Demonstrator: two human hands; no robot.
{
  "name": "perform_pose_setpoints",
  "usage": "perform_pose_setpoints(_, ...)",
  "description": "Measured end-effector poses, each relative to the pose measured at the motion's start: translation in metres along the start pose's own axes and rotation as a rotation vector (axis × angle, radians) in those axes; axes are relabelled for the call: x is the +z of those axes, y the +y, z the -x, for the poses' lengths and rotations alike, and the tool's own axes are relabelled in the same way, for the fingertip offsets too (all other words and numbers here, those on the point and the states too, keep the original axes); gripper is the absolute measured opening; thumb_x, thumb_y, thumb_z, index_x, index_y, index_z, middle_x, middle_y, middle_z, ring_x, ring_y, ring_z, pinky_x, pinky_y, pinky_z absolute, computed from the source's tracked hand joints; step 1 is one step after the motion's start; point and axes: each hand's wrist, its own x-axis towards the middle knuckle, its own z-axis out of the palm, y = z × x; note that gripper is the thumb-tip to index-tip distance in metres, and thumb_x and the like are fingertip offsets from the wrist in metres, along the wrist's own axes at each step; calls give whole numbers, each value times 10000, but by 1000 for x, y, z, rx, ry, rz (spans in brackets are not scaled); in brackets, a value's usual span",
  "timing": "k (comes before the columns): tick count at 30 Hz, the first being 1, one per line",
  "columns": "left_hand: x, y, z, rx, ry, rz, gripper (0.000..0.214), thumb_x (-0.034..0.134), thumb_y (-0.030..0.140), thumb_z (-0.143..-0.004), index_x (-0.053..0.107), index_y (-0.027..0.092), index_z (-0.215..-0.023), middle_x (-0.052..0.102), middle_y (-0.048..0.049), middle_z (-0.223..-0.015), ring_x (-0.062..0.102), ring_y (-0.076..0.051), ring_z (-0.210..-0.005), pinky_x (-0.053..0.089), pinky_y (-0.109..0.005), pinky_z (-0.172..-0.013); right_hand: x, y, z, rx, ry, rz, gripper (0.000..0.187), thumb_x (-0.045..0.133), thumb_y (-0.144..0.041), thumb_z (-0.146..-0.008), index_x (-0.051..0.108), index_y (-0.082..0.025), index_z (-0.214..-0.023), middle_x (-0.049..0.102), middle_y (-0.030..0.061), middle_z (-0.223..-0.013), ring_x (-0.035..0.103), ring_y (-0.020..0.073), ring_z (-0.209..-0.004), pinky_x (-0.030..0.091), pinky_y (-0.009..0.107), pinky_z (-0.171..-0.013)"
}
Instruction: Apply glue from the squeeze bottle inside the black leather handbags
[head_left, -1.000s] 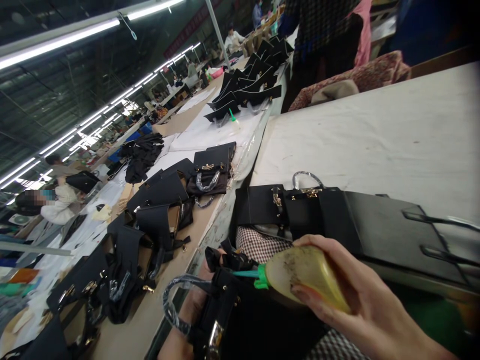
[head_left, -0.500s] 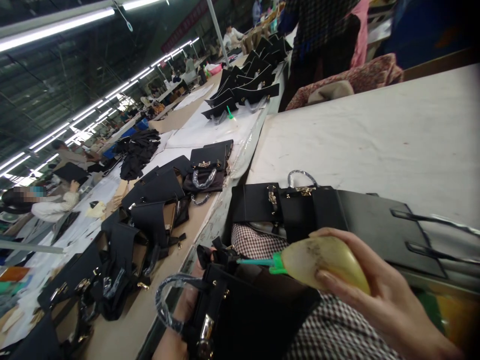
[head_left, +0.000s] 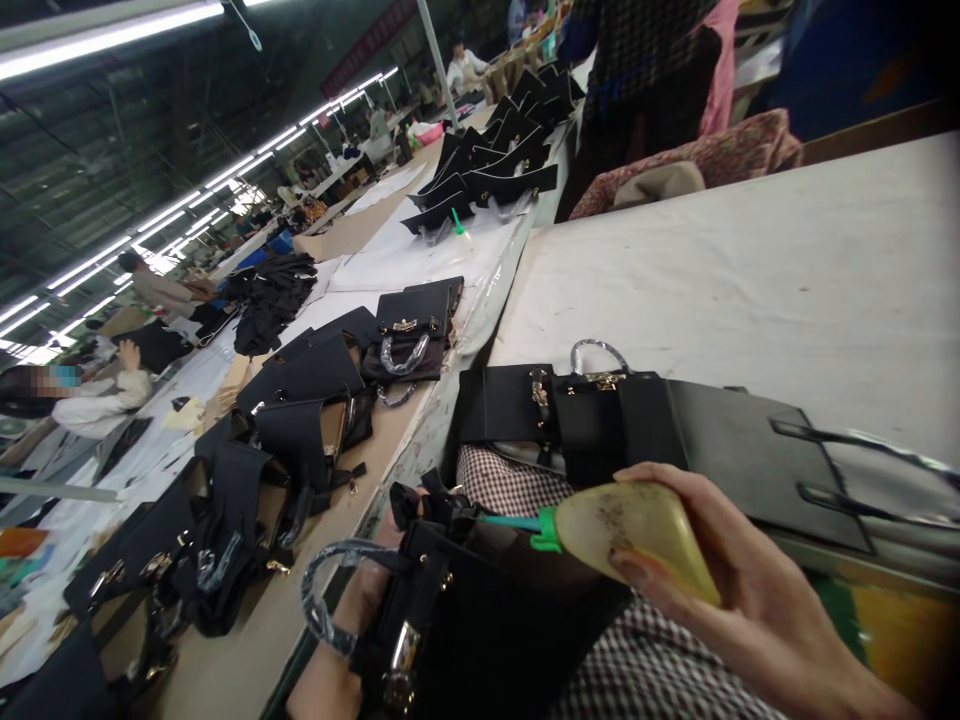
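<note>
My right hand point(head_left: 742, 575) is wrapped round a yellowish squeeze bottle point(head_left: 634, 535) with a green cap and a thin blue-green nozzle point(head_left: 510, 521). The nozzle points left, its tip at the black straps by the top edge of a black handbag point(head_left: 517, 620); whether it touches them I cannot tell. That bag lies tilted over my lap, showing gold hardware and a plastic-wrapped handle point(head_left: 315, 595). Behind it my left hand point(head_left: 364, 600) grips the bag's strap side, most of its fingers hidden.
More black handbags point(head_left: 304, 430) line the table at left. Another bag point(head_left: 592, 420) and a flat black piece point(head_left: 739, 440) lie on my right by the white-covered table point(head_left: 720, 280). A second green-tipped bottle point(head_left: 461, 230) stands farther back. Other people work at the left.
The bottle and my right hand have shifted slightly left and down, the nozzle tip now partly lost among the straps. The whole view has moved a little.
</note>
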Motion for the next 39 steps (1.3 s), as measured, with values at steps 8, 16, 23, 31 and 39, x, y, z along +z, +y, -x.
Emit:
perform_pose_setpoints(8,-30,14,-34,7,-85,137,287,849,301,-604,606,220,-732,572,21,-724,515,-182,-718,445,-313,-685,-30,26,-7,293,-12,-163,459,798,-526,-844,677,-324,-1238,758,78,-1088,757,313,-844,649,326,-583)
perform_pose_setpoints(16,2,-6,-95,-80,-238,214,258,825,211,-624,682,194,-838,635,12,-752,541,-175,-691,471,-312,-690,-46,53,-13,350,-177,2,504,774,-586,-858,642,-275,-1232,739,51,-1015,706,241,-740,612,317,-589)
perform_pose_setpoints(23,18,-24,-116,-64,-210,282,356,803,237,-660,738,170,-1003,690,-13,-825,574,-178,-731,496,-297,-696,-39,69,-35,229,-227,148,523,771,-596,-859,616,-252,-1221,744,75,-1077,729,295,-917,621,377,-740)
perform_pose_setpoints(31,18,-24,-113,-61,-204,284,337,808,217,-672,735,151,-994,705,-17,-818,588,-170,-720,500,-280,-714,-20,73,-56,50,-246,230,502,772,-556,-877,599,-229,-1216,736,90,-1103,720,289,-909,603,412,-797)
perform_pose_setpoints(39,24,-26,-114,-49,-207,294,281,804,183,-647,728,168,-917,704,3,-825,599,-163,-759,492,-269,-745,-29,74,-51,100,-346,216,444,753,-524,-895,601,-237,-1198,748,66,-1053,722,277,-889,592,373,-739)
